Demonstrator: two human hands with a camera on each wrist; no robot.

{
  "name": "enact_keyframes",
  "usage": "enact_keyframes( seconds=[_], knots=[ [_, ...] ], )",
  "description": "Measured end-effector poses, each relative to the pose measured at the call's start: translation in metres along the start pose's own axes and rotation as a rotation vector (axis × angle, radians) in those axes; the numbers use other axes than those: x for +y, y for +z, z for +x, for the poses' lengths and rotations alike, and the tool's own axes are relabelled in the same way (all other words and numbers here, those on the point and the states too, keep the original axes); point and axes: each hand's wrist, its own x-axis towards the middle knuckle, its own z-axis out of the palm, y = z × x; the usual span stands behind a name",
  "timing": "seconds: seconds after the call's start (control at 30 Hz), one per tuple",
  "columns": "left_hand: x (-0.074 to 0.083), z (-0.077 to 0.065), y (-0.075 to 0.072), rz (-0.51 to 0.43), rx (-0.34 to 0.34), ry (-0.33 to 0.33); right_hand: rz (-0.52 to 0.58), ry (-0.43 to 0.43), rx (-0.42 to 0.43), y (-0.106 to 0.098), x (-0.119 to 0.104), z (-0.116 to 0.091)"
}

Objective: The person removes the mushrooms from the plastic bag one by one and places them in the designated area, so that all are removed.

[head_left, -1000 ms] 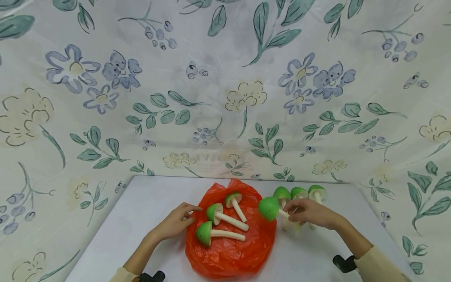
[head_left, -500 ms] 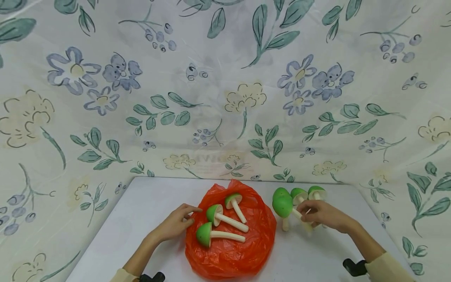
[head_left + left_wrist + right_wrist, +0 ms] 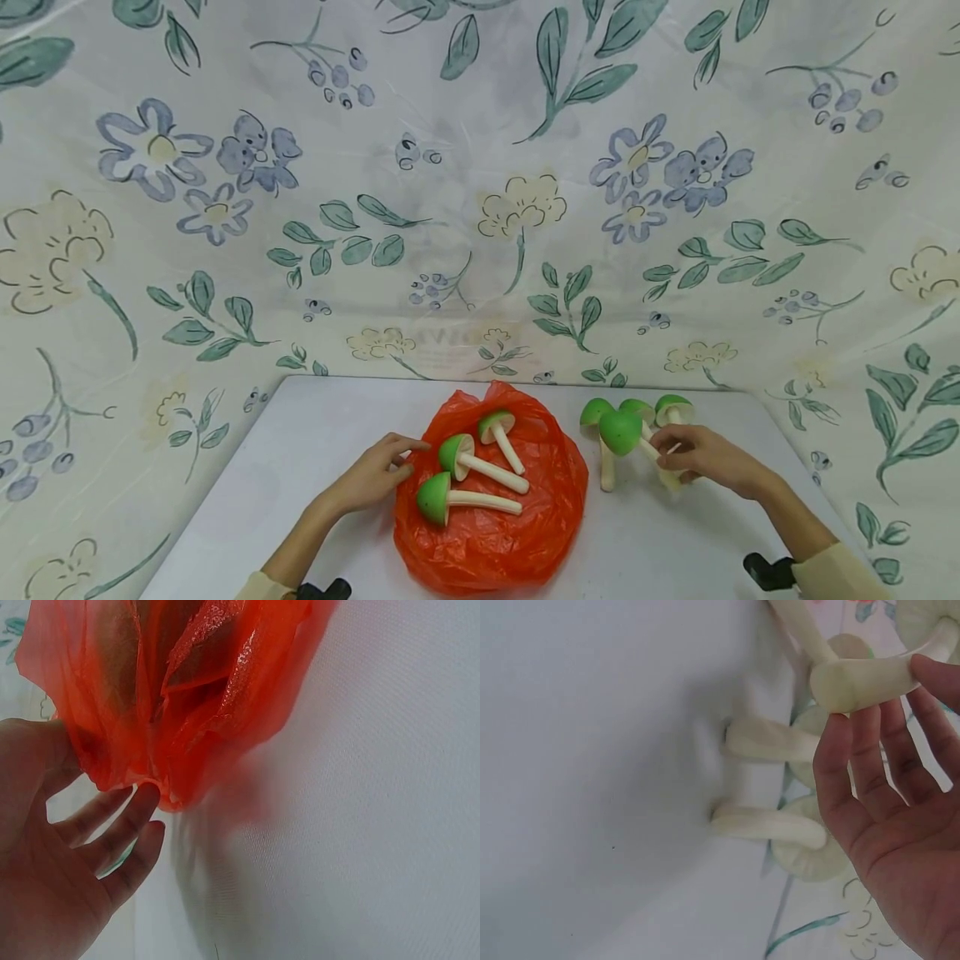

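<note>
My right hand (image 3: 701, 457) holds a toy mushroom with a green cap (image 3: 620, 432) by its pale stem (image 3: 870, 682), above the white table. Beyond it stand three more green-capped mushrooms, the leftmost mushroom (image 3: 597, 412) partly overlapped by the held cap. On the left, my left hand (image 3: 375, 471) pinches the rim of a red plastic bag (image 3: 510, 550), with one digit behind the film and fingertips in front in the left wrist view. Three mushrooms lie on the bag, the nearest mushroom (image 3: 433, 500) with its stem pointing right.
The white tabletop (image 3: 300, 417) ends at a back edge against a hanging floral cloth (image 3: 450, 167). Dark wrist devices sit at both sleeves, such as the right device (image 3: 768, 572).
My right hand has moved right with the held mushroom, from beside the bag to over the standing mushrooms. The left hand and the bag have stayed put.
</note>
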Motion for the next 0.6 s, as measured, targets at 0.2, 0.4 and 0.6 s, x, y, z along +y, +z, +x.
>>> enact_keyframes(
  seconds=[0.2, 0.4, 0.6],
  knots=[
    [-0.002, 0.001, 0.001, 0.010, -0.004, 0.007, 0.034, -0.003, 0.033, -0.007, 0.011, -0.005],
    [-0.001, 0.001, 0.001, 0.005, -0.004, -0.004, 0.057, 0.014, 0.083, -0.014, 0.021, -0.009],
    [0.001, 0.001, 0.002, 0.004, 0.000, -0.022, 0.100, -0.001, 0.118, -0.018, 0.028, -0.016]
  ],
)
